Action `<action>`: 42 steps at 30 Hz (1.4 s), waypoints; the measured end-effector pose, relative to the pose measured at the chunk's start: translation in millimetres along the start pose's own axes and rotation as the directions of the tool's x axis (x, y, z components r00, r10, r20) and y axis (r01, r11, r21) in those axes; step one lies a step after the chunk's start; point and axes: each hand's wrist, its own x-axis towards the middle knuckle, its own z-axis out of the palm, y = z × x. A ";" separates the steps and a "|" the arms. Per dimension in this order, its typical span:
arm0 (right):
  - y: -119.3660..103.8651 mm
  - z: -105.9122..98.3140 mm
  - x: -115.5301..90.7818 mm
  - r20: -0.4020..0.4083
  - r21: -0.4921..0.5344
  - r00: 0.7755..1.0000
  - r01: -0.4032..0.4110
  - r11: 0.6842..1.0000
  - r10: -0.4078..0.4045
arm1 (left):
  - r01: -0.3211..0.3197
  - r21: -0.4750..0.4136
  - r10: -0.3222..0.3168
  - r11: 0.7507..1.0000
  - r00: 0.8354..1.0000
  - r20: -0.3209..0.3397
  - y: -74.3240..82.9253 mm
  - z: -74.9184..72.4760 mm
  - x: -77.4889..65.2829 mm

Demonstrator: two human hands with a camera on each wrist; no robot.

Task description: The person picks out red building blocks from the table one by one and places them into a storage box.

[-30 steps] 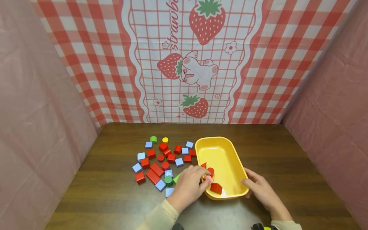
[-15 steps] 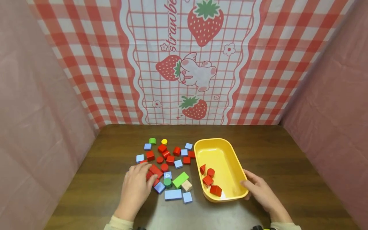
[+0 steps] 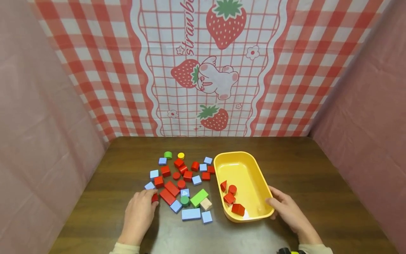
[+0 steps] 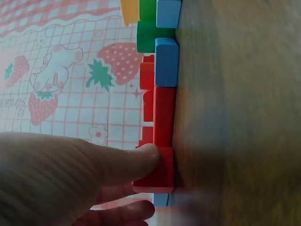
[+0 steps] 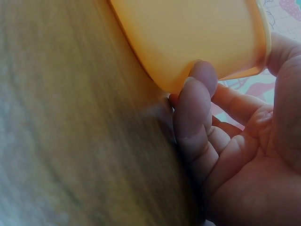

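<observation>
At the left side of the scattered blocks, my left hand (image 3: 137, 213) has its thumb and fingers at a red cube (image 3: 154, 198). The left wrist view shows the thumb pressed to the face of that red cube (image 4: 163, 170), which sits at table level. My right hand (image 3: 289, 211) grips the near right corner of a yellow bin (image 3: 242, 174), thumb over the rim and fingers against the outer wall. Inside the bin, toward its near left, lie several red blocks, among them a red cylinder (image 3: 232, 189) and a red prism (image 3: 238, 209).
Several loose blocks lie between the left hand and the bin: red rectangular blocks (image 3: 172, 188), a long blue block (image 3: 191, 214), a green block (image 3: 199, 198), a wooden block (image 3: 206, 204). A yellow disc (image 3: 181, 155) is at the back. A strawberry-print cloth (image 3: 219, 81) hangs behind the table.
My left hand has left the bin and moved left across the blocks to the red cube at the edge. A red cube it held now lies in the bin. The right hand stays at the bin.
</observation>
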 end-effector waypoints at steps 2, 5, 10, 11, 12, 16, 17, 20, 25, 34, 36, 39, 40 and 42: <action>-1.6 0.0 0.8 0.001 0.000 1.000 -0.012 1.000 0.012 | -0.007 -0.003 0.007 1.000 1.000 -0.024 2.6 -0.9 0.0; -3.8 -0.4 1.3 0.000 -0.007 1.000 -0.024 1.000 0.024 | -0.040 -0.032 0.038 0.999 0.997 -0.063 18.4 -4.3 1.6; -4.2 0.0 0.5 -0.005 -0.008 0.999 -0.032 0.999 0.032 | -0.210 -0.135 0.187 0.968 0.968 -0.166 71.6 -4.8 0.4; -3.8 0.3 0.1 -0.007 -0.006 0.999 -0.034 0.999 0.034 | -0.260 -0.158 0.232 0.952 0.956 -0.179 83.9 -2.9 -0.6; -3.3 0.8 -0.3 -0.008 -0.003 0.999 -0.034 0.999 0.034 | -0.317 -0.178 0.283 0.932 0.940 -0.192 95.7 0.2 -1.8; -1.7 2.1 -1.0 -0.005 0.007 0.999 -0.033 0.999 0.033 | -0.503 -0.217 0.475 0.836 0.863 -0.172 136.8 17.9 -5.4; -1.3 2.6 -1.0 -0.003 0.008 0.999 -0.033 0.999 0.033 | -0.528 -0.211 0.506 0.822 0.849 -0.155 144.3 23.0 -6.0; -0.4 3.7 -0.8 0.001 -0.002 0.999 -0.034 0.999 0.034 | -0.557 -0.200 0.546 0.806 0.830 -0.114 158.6 36.3 -6.7; -1.0 3.4 -0.4 -0.012 -0.011 1.000 -0.028 1.000 0.028 | -0.568 -0.187 0.552 0.802 0.823 -0.131 165.8 48.2 -4.9; -1.3 1.3 1.2 -0.019 -0.015 0.999 -0.037 0.999 0.036 | -0.587 -0.102 0.577 0.803 0.809 -0.114 166.8 53.0 -3.2; -1.8 1.3 1.3 -0.023 -0.017 0.999 -0.041 0.999 0.040 | -0.584 -0.092 0.577 0.806 0.811 -0.098 165.6 52.6 -4.1; -2.4 1.6 1.4 -0.029 -0.022 0.999 -0.041 0.999 0.040 | -0.561 -0.104 0.554 0.821 0.828 -0.088 159.5 48.2 -4.2; -2.6 1.8 1.4 -0.029 -0.021 0.999 -0.040 0.999 0.039 | -0.542 -0.104 0.536 0.834 0.840 -0.081 155.9 45.4 -3.5; -2.8 2.2 1.6 -0.027 -0.019 0.999 -0.036 0.999 0.036 | -0.489 -0.099 0.484 0.867 0.872 -0.070 145.4 39.0 -0.7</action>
